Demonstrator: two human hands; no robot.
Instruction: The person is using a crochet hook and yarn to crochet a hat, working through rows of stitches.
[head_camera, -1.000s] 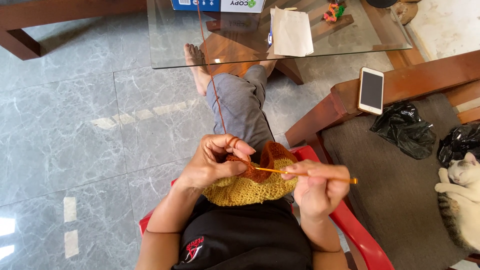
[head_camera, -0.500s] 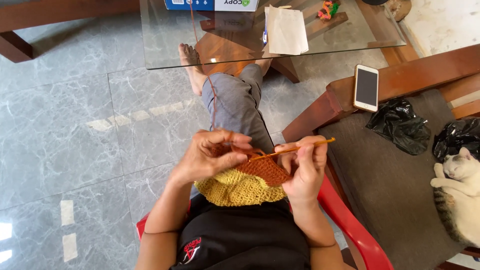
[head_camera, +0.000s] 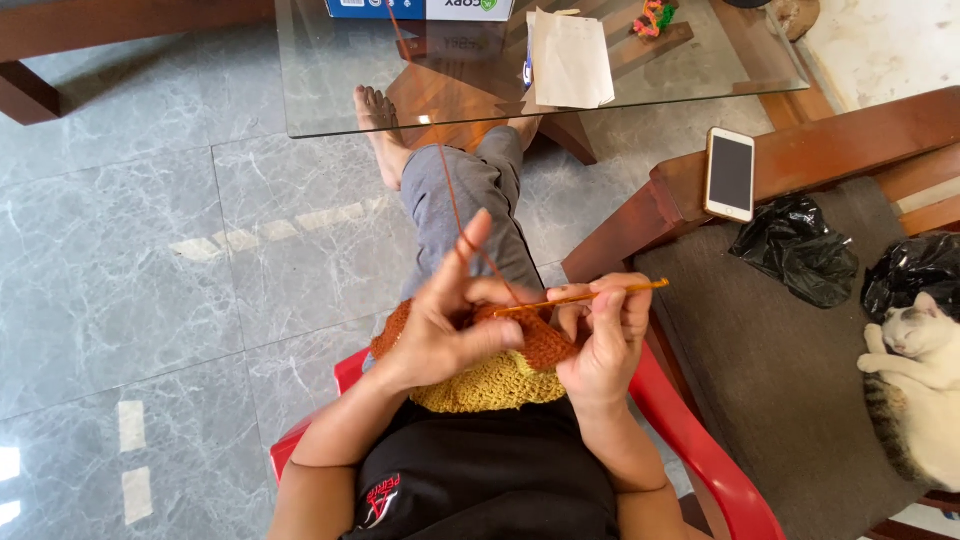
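Over the lap, a crochet piece (head_camera: 500, 365) is being pinched by the left hand (head_camera: 450, 325), index finger raised with yarn (head_camera: 445, 170) across it; a crochet hook (head_camera: 590, 294) is being gripped by the right hand's (head_camera: 600, 345) curled fingers.

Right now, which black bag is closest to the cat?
The black bag at the right edge, just above the cat; the other black bag lies nearer the phone.

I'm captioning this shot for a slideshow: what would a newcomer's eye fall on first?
Dead centre, the left hand and right hand work an orange-and-yellow crochet piece with a crochet hook, orange yarn running up toward the glass table. At far right, a cat sleeps on the brown seat.
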